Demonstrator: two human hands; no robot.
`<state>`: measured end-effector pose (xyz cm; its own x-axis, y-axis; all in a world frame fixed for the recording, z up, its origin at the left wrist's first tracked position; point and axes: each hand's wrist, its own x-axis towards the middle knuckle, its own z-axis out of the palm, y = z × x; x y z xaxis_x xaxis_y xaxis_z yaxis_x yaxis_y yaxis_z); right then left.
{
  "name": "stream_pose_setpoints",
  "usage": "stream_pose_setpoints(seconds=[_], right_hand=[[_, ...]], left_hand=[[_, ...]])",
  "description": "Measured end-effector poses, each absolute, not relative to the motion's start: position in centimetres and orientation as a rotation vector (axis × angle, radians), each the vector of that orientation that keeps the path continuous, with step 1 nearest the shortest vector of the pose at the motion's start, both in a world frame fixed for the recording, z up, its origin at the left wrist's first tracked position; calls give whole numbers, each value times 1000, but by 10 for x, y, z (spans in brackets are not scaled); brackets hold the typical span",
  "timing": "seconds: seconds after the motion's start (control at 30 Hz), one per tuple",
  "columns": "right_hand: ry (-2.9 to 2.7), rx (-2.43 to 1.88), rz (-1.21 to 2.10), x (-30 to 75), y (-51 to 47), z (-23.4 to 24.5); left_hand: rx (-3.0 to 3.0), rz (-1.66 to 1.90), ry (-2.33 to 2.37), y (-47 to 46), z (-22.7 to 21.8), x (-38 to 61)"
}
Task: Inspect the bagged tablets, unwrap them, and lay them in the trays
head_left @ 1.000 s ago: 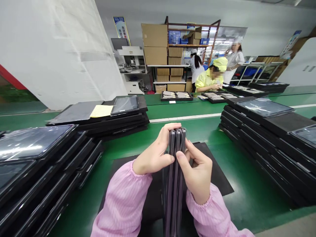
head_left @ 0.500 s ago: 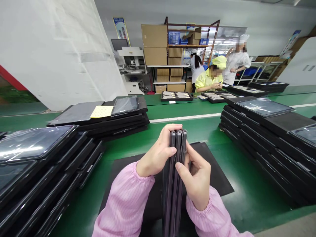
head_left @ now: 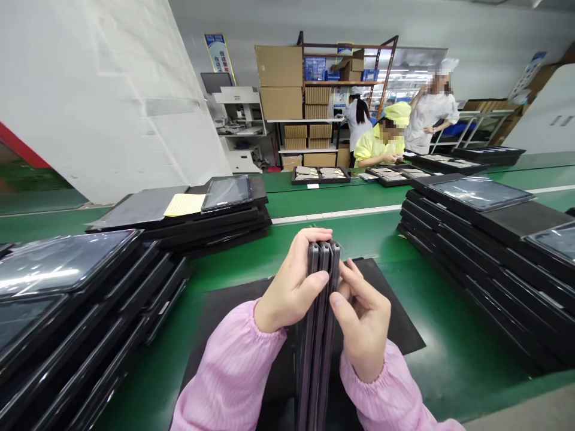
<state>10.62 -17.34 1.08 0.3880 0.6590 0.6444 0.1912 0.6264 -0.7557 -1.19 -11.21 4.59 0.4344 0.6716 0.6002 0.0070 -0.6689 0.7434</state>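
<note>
Three dark slabs (head_left: pixel 317 353) stand on edge side by side over the black mat (head_left: pixel 224 299), narrow sides facing the wearer, long axis running up the view. The left hand (head_left: pixel 294 284) clasps their top; the right hand (head_left: pixel 368 317) pinches the rightmost's edge.

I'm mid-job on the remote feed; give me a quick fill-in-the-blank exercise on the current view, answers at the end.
1. The left hand holds a group of dark panels on edge, and they number ____.
2. Both sleeves are coloured ____.
3. The yellow sheet lies on a black stack on the ____ side of the picture.
4. The work surface is coloured ____.

Missing words: three; pink; left; green.
</note>
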Motion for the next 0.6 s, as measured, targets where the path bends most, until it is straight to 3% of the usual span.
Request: stream_pose_setpoints(seconds=[0.3,0.6], right_hand=[[-1092,-1035,263,115,-162,40],[-1175,-1013,205,112,-164,32]], left_hand=[[2026,1241,473,-110,40,-12],[1892,1224,544,-108,41,-13]])
